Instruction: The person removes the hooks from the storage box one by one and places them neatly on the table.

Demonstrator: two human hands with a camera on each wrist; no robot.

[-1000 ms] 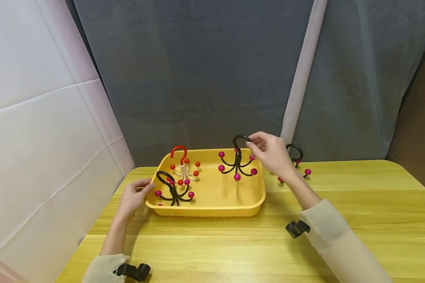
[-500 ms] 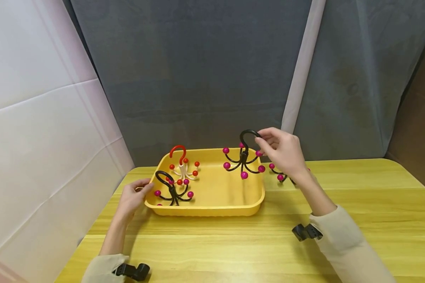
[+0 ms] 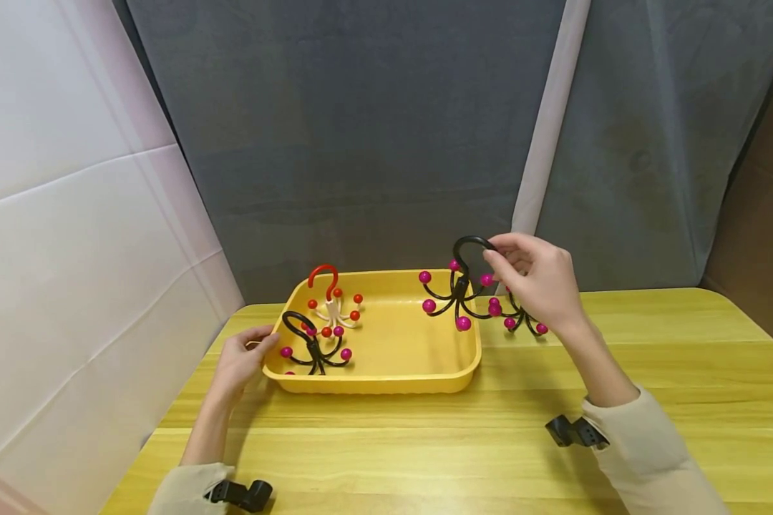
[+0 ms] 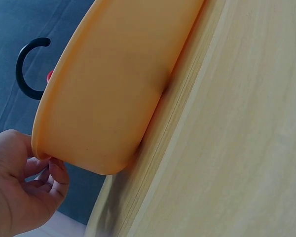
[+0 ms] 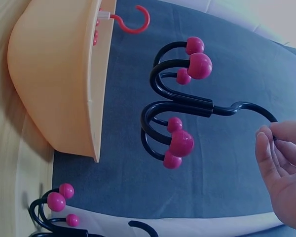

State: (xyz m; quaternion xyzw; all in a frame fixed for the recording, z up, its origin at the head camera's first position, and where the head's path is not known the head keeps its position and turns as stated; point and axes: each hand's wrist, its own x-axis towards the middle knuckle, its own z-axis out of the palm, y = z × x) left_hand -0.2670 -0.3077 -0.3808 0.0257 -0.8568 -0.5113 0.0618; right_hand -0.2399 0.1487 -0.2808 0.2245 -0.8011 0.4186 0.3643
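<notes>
1. With the right hand (image 3: 540, 282), pinching the black six-ball hook hanger (image 3: 460, 289) by its curved top, dangling it upright above rim height near the right end of the yellow tray (image 3: 376, 385).
2. Angling the right forearm (image 3: 602, 366) inward from lower right.
3. With the left hand (image 3: 241, 359), gripping the tray's left rim, slanting the left forearm (image 3: 209, 429) up from lower left.

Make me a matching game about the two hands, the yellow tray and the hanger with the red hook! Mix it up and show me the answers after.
Column one
1. left hand
2. right hand
3. tray
4. red-hooked hanger

Column two
A. sits on the wooden table
B. stands inside something and has red balls
C. pinches the hook of a raised black hanger
D. grips the tray

Right pairs
1-D, 2-C, 3-A, 4-B
</notes>
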